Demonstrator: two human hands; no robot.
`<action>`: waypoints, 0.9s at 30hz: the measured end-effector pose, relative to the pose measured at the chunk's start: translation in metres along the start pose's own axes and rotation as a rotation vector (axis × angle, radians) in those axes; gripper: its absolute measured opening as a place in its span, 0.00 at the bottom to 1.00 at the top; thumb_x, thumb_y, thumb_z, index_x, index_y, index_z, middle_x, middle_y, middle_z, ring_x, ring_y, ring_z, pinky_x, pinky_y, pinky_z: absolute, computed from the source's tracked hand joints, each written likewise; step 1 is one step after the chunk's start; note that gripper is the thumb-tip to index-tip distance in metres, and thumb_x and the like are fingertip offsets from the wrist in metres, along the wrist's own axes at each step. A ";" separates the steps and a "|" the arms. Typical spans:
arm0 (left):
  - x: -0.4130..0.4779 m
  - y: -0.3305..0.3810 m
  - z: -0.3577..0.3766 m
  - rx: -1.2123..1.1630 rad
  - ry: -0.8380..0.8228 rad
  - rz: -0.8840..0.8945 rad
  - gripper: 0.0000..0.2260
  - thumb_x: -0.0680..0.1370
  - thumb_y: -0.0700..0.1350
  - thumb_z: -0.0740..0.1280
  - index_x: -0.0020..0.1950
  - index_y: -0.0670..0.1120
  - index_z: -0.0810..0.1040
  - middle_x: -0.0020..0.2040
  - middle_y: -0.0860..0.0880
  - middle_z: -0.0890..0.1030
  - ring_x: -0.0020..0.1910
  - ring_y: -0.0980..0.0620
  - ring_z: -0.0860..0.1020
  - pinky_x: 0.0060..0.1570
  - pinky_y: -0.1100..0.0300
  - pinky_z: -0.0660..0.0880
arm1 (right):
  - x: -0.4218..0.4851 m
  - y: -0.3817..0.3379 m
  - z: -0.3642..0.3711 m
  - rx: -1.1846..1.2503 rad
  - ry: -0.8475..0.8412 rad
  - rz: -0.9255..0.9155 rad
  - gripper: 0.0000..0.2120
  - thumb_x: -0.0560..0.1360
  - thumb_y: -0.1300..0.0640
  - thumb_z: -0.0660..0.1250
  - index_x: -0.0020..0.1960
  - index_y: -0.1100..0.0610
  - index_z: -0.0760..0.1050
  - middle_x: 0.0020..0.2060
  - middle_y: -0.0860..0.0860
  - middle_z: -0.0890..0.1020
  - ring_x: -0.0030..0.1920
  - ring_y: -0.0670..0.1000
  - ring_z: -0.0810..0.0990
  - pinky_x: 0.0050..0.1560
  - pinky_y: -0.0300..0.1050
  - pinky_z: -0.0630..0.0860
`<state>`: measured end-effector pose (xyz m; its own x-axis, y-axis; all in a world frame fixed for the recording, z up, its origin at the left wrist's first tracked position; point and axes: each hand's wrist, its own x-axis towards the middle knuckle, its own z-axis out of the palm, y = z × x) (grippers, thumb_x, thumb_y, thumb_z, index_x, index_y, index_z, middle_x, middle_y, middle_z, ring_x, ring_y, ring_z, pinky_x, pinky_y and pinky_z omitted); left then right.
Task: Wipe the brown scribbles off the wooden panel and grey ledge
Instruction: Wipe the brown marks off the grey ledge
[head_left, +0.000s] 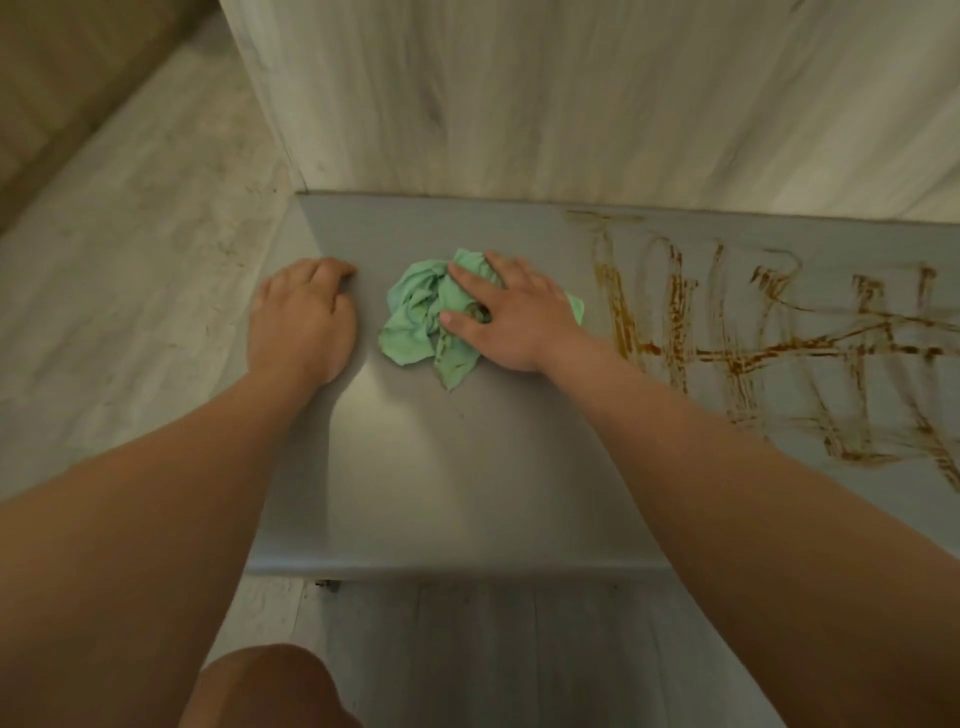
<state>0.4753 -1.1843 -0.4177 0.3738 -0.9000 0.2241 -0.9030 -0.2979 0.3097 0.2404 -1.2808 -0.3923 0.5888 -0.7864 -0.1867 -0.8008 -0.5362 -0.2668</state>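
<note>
Grey ledge (441, 467) runs left to right across mid view, with the wooden panel (519, 104) rising upright from its far edge.

- Far left: pale floor (130, 260), lower than the ledge.
- Left hand (304, 317): set on the ledge at its left edge. Fingers are curled under with the tips out of sight and nothing visible in them. Reads as a brace, weight leaned on it to steady the body while the other hand works.
- Green cloth (415, 317): crumpled in a loose wad on bare grey, just right of the left hand and not touching it. Bunched rather than folded, likely to give bulk under the palm.
- Right hand (511, 317): laid flat on the right side of the cloth, fingers fairly straight and spread, pressing it down to the ledge rather than gripping it. A flat press suits scrubbing strokes.
- Brown scribbles (753, 343): on the right part of the ledge, beginning just beyond the right hand and running off the right edge of view. Streaky, and thinner at the near end.
- Panel: no brown marks made out on the part in view.

Judgement: the ledge under and left of the cloth looks clean, and the marked stretch lies to the right. The cloth needs to travel that way.

Near edge: a bare knee (270, 686), so the person is probably crouched.
</note>
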 end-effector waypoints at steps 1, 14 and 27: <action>-0.001 0.000 0.003 0.003 0.019 -0.006 0.24 0.79 0.51 0.52 0.70 0.49 0.76 0.70 0.44 0.77 0.69 0.40 0.73 0.72 0.43 0.65 | 0.003 0.002 0.001 -0.003 0.010 -0.013 0.32 0.80 0.27 0.52 0.82 0.32 0.51 0.84 0.47 0.51 0.83 0.57 0.48 0.81 0.56 0.45; -0.001 0.001 0.011 0.050 -0.134 -0.084 0.24 0.84 0.53 0.51 0.81 0.57 0.63 0.83 0.52 0.61 0.82 0.50 0.56 0.80 0.45 0.50 | -0.110 -0.016 0.043 0.008 -0.111 -0.625 0.24 0.83 0.37 0.54 0.78 0.36 0.65 0.83 0.43 0.59 0.84 0.55 0.49 0.81 0.54 0.45; 0.003 0.002 0.016 0.003 -0.104 -0.098 0.22 0.85 0.51 0.52 0.81 0.58 0.63 0.83 0.55 0.60 0.82 0.53 0.53 0.81 0.48 0.48 | 0.040 -0.003 0.009 -0.048 -0.025 -0.104 0.27 0.84 0.38 0.50 0.81 0.29 0.44 0.84 0.47 0.45 0.83 0.56 0.41 0.81 0.57 0.39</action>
<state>0.4711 -1.1928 -0.4313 0.4369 -0.8944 0.0959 -0.8638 -0.3874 0.3223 0.2671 -1.3078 -0.4080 0.6713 -0.7181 -0.1836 -0.7390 -0.6292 -0.2409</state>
